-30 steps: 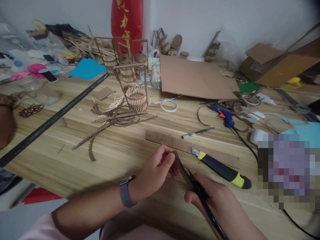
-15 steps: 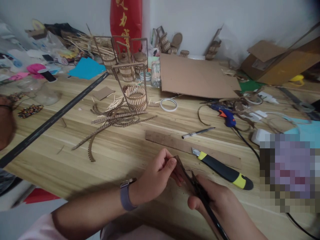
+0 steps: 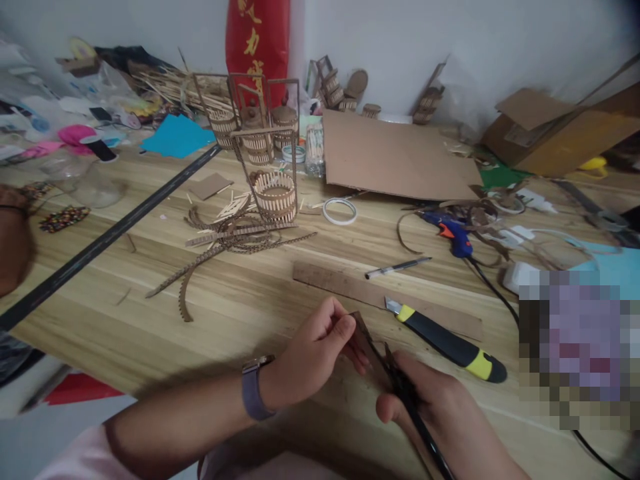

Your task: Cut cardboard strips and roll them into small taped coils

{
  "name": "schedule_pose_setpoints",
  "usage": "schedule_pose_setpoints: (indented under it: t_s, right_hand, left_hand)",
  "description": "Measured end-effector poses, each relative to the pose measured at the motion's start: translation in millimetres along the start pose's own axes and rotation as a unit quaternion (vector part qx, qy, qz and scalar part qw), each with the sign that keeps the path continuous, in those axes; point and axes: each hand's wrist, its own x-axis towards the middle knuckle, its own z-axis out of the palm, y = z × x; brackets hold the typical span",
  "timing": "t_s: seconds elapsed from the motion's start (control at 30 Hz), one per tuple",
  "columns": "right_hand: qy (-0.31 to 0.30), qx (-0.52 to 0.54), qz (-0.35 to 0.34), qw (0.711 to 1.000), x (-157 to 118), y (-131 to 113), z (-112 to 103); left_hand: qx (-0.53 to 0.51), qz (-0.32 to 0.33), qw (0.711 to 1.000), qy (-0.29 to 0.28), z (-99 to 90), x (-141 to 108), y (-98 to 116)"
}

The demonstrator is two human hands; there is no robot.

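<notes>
My left hand [image 3: 320, 347], with a watch on the wrist, pinches the upper end of a thin brown cardboard strip [image 3: 367, 340] between thumb and fingers. My right hand [image 3: 430, 393] is wrapped round a dark, slender tool [image 3: 413, 407] that looks like scissors, its tip against the strip's edge. The tool's handle end is partly hidden by my fingers. Beyond my hands, a yellow and black utility knife [image 3: 445, 343] rests with its blade over a flat cardboard strip [image 3: 340, 281].
A small stick basket [image 3: 276, 199] stands behind curled notched strips [image 3: 225, 241]. A pen [image 3: 399, 267], tape ring [image 3: 340, 211] and blue glue gun [image 3: 453, 233] lie farther back. Another person's arm [image 3: 15, 247] is at the left edge, near a black strip [image 3: 107, 233].
The view has shifted slightly. Both hands keep nearly the same pose on the strip and tool, with no clear change in grip.
</notes>
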Motion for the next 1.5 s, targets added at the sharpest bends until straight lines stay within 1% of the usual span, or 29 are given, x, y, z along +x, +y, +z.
schedule_pose_setpoints:
  t_s: [0.2,0.33,0.43,0.5,0.63,0.7,0.83,0.9,1.03,1.17,1.23,1.3,1.4,1.5]
  right_hand:
    - [-0.005,0.011,0.009,1.0,1,1,-3]
    - [-0.022,0.009,0.016,1.0,3,-2,-7]
    - [-0.022,-0.004,0.013,1.0,4,-3,-8]
    - [-0.017,-0.006,0.014,1.0,4,-3,-9]
    - [-0.03,0.013,0.006,0.999,4,-4,-9]
    - [-0.03,0.023,0.007,0.999,4,-5,-9]
    - [-0.025,0.039,0.018,0.999,8,-7,-9]
    - [-0.012,0.033,0.028,0.999,10,-5,-10]
    - [0.036,-0.024,0.051,0.998,13,5,-18]
    - [0.041,-0.079,0.11,0.99,13,21,-34]
    - [0.044,-0.119,0.126,0.984,14,30,-42]
    - [0.05,-0.186,0.154,0.969,17,40,-51]
    - [0.042,-0.264,0.209,0.941,24,56,-64]
    - [0.025,-0.295,0.263,0.918,33,73,-76]
  left_hand:
    - [0.006,-0.005,1.0,-0.003,1.5,-2,0]
    - [0.038,-0.006,0.999,-0.008,1.0,-4,-1]
    - [0.055,0.003,0.998,-0.009,0.2,-3,-2]
    - [0.053,0.003,0.999,-0.011,0.1,-2,-2]
    - [0.039,-0.008,0.999,-0.018,1.5,-2,0]
    - [0.038,-0.012,0.999,-0.028,2.7,-4,1]
    - [0.066,-0.013,0.995,-0.074,4.3,-6,-1]
    - [0.056,-0.014,0.996,-0.066,3.6,-4,-3]
    - [0.011,-0.028,1.0,0.0,0.8,2,-3]
    - [-0.008,-0.037,0.999,0.031,-0.8,7,-2]
    - [-0.025,-0.045,0.998,0.042,-1.3,9,-3]
    - [-0.039,-0.053,0.996,0.053,-1.7,9,-4]
    - [-0.042,-0.062,0.995,0.059,-1.8,9,-4]
    - [-0.04,-0.069,0.995,0.055,-1.2,8,-4]
